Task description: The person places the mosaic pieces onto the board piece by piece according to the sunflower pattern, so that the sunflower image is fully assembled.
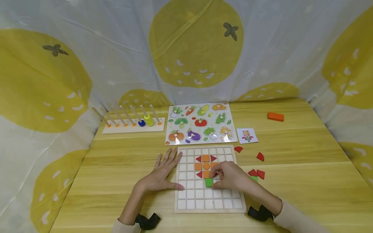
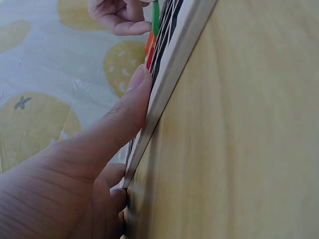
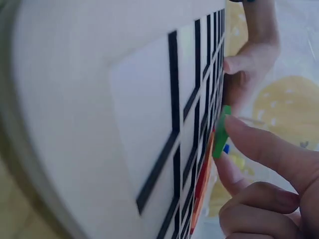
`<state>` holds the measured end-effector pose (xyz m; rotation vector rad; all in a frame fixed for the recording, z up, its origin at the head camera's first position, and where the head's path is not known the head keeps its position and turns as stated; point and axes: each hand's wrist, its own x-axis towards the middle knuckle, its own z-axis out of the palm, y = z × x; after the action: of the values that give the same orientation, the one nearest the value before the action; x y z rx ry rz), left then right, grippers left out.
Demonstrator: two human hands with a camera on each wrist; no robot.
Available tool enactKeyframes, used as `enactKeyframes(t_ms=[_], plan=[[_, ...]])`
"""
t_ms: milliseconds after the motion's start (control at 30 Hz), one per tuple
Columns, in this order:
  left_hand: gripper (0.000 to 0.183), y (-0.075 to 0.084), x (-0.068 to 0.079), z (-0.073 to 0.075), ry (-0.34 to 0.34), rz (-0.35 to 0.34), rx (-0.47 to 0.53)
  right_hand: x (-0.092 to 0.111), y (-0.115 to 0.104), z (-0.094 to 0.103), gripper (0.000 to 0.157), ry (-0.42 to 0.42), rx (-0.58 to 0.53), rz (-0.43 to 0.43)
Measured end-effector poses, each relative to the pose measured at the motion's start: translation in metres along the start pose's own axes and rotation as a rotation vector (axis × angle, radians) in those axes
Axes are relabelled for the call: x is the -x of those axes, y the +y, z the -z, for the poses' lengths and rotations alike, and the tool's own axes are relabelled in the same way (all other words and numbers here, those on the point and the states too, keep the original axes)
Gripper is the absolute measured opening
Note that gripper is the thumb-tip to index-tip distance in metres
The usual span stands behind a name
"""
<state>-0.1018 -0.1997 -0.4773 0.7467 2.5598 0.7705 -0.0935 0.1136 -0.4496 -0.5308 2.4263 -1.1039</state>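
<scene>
A wooden grid board (image 1: 209, 210) lies in front of me. On it, orange squares (image 1: 206, 158) surround an orange disc (image 1: 206, 166), with red triangles (image 1: 199, 174) at the corners. My right hand (image 1: 231, 176) pinches a green square tile (image 1: 209, 182) between thumb and finger, just below the lowest orange square. In the right wrist view, the green tile (image 3: 222, 132) stands tilted against the grid. My left hand (image 1: 160, 177) rests spread along the board's left side, its thumb (image 2: 132, 99) on the rim.
Several red quarter-circle pieces (image 1: 260, 157) and another green piece (image 1: 254, 178) lie right of the board. Beyond are a pattern card (image 1: 247, 135), a vegetable knob puzzle (image 1: 201, 123), a peg stand (image 1: 134, 126) with beads, and an orange block (image 1: 275, 116).
</scene>
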Motion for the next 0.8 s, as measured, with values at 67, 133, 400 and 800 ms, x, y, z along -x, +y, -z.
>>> enactKeyframes(t_ms=[67, 133, 400, 800], plan=[[0.124, -0.0002, -0.0003, -0.0004, -0.001, -0.001, -0.004, -0.0002, -0.0006, -0.0032, 0.023, 0.008, 0.034, 0.001], [0.124, -0.0004, -0.0004, -0.0006, -0.003, 0.002, -0.004, -0.0002, -0.0011, -0.0047, 0.024, 0.015, 0.059, 0.002], [0.124, -0.0003, -0.0010, -0.0005, -0.003, 0.007, 0.002, -0.0017, 0.0023, -0.0023, 0.019, -0.022, -0.012, 0.027], [0.124, -0.0012, -0.0011, -0.0007, -0.007, 0.007, -0.003, -0.0088, 0.0020, -0.0058, 0.017, -0.032, -0.049, 0.020]])
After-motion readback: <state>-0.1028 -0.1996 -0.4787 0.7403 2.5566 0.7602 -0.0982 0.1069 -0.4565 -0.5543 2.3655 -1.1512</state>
